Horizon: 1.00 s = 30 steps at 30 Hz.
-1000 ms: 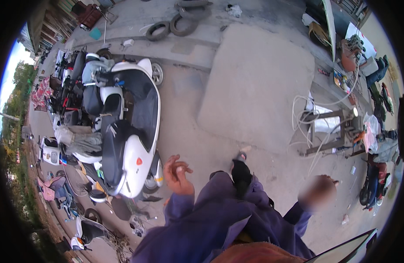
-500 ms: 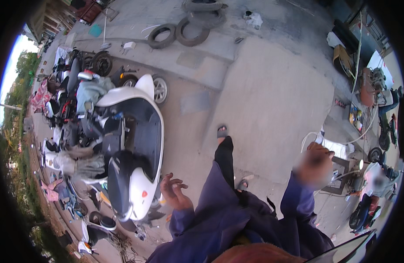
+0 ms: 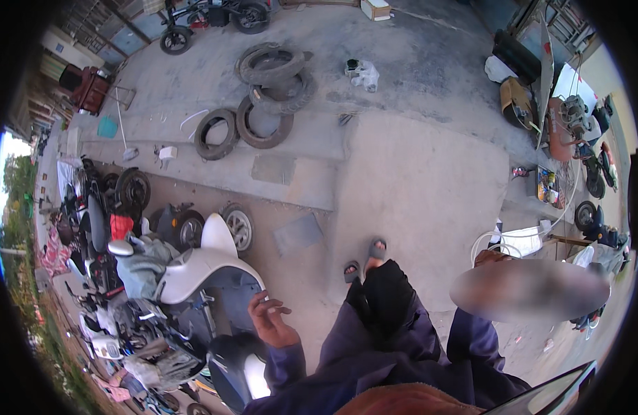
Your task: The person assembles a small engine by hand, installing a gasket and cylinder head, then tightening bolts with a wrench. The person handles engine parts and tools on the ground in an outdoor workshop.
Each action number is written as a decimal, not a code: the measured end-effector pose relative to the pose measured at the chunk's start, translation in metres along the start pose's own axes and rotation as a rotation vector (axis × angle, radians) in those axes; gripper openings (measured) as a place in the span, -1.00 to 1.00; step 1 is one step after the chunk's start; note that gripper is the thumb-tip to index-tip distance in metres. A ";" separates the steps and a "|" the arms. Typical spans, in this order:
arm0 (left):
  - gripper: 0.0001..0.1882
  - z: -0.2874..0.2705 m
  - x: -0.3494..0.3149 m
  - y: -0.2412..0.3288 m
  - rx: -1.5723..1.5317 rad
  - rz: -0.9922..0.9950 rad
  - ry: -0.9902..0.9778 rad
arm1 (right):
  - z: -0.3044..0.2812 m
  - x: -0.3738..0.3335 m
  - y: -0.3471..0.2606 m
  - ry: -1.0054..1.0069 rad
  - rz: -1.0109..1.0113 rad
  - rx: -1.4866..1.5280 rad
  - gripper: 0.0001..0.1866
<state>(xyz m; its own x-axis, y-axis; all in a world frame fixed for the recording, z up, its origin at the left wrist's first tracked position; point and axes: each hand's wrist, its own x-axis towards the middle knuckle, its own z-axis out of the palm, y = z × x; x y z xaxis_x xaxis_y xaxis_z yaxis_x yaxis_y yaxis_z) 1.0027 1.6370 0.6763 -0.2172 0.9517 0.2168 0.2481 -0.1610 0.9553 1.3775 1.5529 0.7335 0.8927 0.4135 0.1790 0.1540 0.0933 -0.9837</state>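
My left hand (image 3: 272,320) is raised beside the scooter, palm up, its fingers loosely bent and apart, with nothing in it. The white and dark scooter (image 3: 187,275) stands close on that side, its white front panel and black seat showing. My right hand (image 3: 490,258) is held out at the right. A blur hides most of it, so its fingers and anything in them cannot be made out. Both forearms are in dark purple sleeves. Below, my feet in grey sandals (image 3: 376,249) stand on the concrete.
Several worn tyres (image 3: 265,126) lie ahead to the left. Parked scooters (image 3: 101,228) crowd the left side. At the right are a looped pale hose (image 3: 498,243), a box of small items (image 3: 548,188) and a reddish-brown tank (image 3: 560,131). A plastic bag (image 3: 364,75) lies farther off.
The view has tilted up and moved forward; the tyres and scooter sit lower in it. My feet have come together. My left hand stays raised and empty.
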 end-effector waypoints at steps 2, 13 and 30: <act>-0.77 0.024 0.030 0.004 -0.017 -0.005 -0.026 | 0.021 0.023 -0.005 -0.054 0.034 0.097 -0.39; -0.80 0.137 0.190 0.025 0.032 -0.019 -0.033 | 0.186 0.162 0.004 -0.185 0.163 0.118 -0.37; -0.84 0.298 0.428 0.007 -0.196 -0.133 -0.268 | 0.354 0.270 0.011 -0.019 0.127 -0.056 -0.42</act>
<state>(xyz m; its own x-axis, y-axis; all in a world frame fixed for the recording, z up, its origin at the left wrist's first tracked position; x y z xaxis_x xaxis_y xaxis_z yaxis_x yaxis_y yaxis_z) 1.1931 2.1211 0.7156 0.0259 0.9983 0.0524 0.0423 -0.0534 0.9977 1.4707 1.9863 0.7780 0.8985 0.4357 0.0527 0.0639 -0.0111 -0.9979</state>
